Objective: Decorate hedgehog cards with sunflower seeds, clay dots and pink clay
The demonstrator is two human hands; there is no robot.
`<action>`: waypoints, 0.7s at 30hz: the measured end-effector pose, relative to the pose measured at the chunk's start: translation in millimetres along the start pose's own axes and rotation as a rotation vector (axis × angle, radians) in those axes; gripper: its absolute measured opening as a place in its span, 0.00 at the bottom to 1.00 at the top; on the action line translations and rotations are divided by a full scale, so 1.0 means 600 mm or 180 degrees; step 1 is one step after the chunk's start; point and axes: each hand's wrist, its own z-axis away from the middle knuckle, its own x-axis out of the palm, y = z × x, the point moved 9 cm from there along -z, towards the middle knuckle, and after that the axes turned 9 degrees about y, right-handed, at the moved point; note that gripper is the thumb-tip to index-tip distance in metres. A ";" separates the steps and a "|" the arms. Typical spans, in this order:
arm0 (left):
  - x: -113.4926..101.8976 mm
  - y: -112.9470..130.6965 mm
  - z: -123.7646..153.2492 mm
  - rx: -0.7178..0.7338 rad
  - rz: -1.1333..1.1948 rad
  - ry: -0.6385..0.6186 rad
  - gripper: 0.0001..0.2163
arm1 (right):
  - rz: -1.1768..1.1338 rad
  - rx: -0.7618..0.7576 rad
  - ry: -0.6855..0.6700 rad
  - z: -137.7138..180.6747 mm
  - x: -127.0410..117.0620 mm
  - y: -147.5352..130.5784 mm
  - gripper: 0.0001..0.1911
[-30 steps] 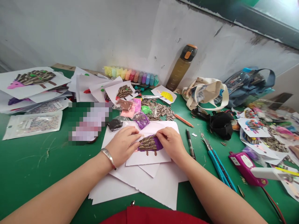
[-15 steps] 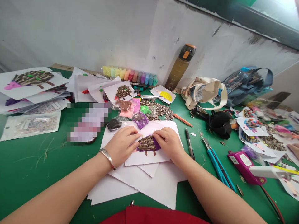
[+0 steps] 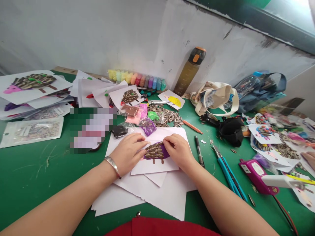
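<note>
A hedgehog picture [image 3: 154, 150] of purple clay, with rows of striped sunflower seeds on its back and brown feet, lies on a white sheet. My left hand [image 3: 129, 150] rests on the sheet at the pink head end, its fingers stretched out and slightly bent. At the purple right end, my right hand [image 3: 178, 149] has thumb and forefinger pinched together against the upper edge of the body. Its fingertips hide whatever is between them. More white paper [image 3: 167, 196] lies underneath. Beyond the hands is a heap of sunflower seeds [image 3: 169, 117].
Bagged clay [image 3: 147, 126] sits behind the paper. To the right lie a pen [image 3: 199, 151], a teal utility knife [image 3: 228, 173] and a magenta power strip [image 3: 258, 177]. A bottle [image 3: 189, 70] leans by the wall. Finished pictures [image 3: 34, 83] pile up on the left. Another person's hand [image 3: 309, 160] shows at far right.
My right fingertips have shifted slightly to the right along the hedgehog's upper edge, showing a bit more of the seeds. My left hand stays in place.
</note>
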 end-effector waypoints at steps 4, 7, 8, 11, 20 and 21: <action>0.000 0.001 0.000 0.0018 -0.0013 0.0007 0.12 | -0.0219 0.0155 0.0126 -0.009 -0.016 0.016 0.10; 0.000 -0.001 0.001 -0.0057 0.0030 -0.0006 0.12 | -0.0071 0.0244 0.0203 -0.032 -0.031 0.034 0.09; 0.000 -0.001 0.001 -0.0082 0.0049 -0.0013 0.12 | 0.0072 0.0209 0.0165 -0.042 -0.032 0.037 0.10; 0.000 -0.002 0.001 -0.0129 0.0090 -0.0038 0.12 | 0.0602 0.0012 0.0008 -0.077 -0.025 0.038 0.13; 0.001 -0.003 0.003 -0.0103 0.0102 -0.0056 0.13 | 0.1146 -0.0246 -0.0388 -0.138 0.029 0.042 0.11; 0.000 -0.003 0.003 -0.0100 0.0099 -0.0053 0.13 | 0.1185 -0.0265 -0.0432 -0.140 0.031 0.041 0.11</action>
